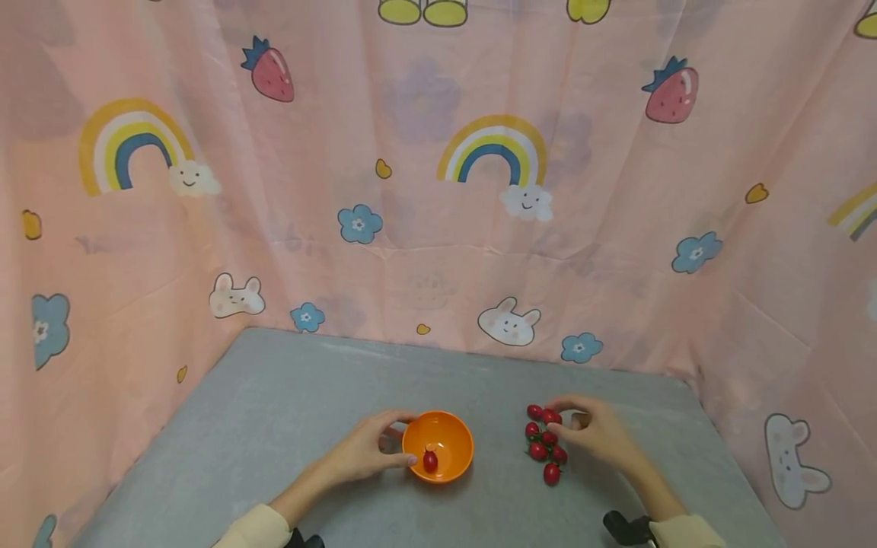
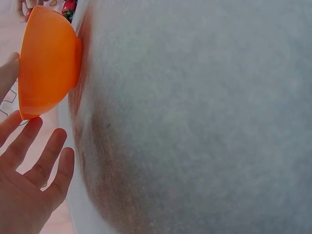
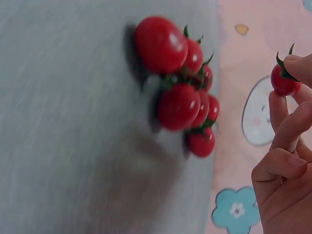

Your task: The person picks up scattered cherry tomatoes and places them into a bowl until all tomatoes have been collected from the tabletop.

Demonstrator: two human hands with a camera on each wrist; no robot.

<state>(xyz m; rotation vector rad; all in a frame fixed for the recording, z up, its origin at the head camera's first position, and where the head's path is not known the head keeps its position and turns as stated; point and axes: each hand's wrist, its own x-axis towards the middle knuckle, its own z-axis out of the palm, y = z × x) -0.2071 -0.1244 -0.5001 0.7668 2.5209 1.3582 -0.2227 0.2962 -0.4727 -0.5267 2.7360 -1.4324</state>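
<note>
Head view shows your left hand (image 1: 370,449) cupping the orange bowl (image 1: 448,438) at lower centre, fingers relaxed against its rim, while your right hand (image 1: 594,430) pinches one cherry tomato (image 3: 283,80) beside the tomato cluster (image 1: 544,445).

Bare table (image 1: 274,411) far & left of orange bowl (image 1: 438,445); open strip btwn bowl & tomato pile (image 1: 544,445) at right; curtain (image 1: 438,228) walls far, left, right
</note>
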